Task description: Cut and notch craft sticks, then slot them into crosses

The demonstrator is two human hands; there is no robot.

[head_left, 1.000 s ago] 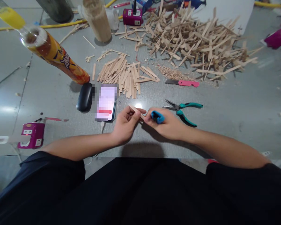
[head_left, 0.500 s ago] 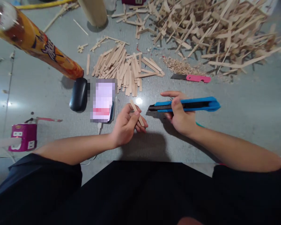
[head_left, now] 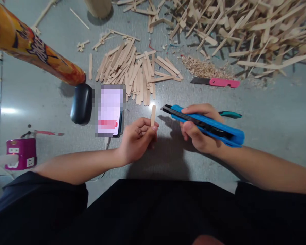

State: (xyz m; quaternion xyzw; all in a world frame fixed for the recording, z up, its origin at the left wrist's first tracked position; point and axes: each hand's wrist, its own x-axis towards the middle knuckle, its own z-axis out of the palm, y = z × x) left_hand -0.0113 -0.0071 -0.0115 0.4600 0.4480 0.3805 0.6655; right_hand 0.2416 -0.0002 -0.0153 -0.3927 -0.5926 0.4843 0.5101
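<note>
Pinched between the thumb and fingers of my left hand [head_left: 139, 139] is a wooden craft stick [head_left: 153, 115], standing nearly upright in the view. My right hand [head_left: 202, 131] grips a blue utility knife [head_left: 209, 126], its dark blade pointing left toward the stick but apart from it. Just beyond my left hand lies a pile of craft sticks [head_left: 140, 80]. A pink folding cutter [head_left: 224, 82] rests on the table beyond my right hand. Partly hidden behind that hand is a tool with a teal handle [head_left: 232, 114].
At the far right rises a large heap of cut wooden pieces [head_left: 234, 30], with wood shavings [head_left: 204, 68] before it. Left of my hands are a phone [head_left: 109, 109] on a cable, a black case [head_left: 81, 103], a tall orange canister [head_left: 43, 51] and a purple power socket [head_left: 21, 153].
The craft stick has turned from slanting to nearly upright in my left hand. My right hand has tilted the knife, its blade end swinging farther from me; the teal handle shows more.
</note>
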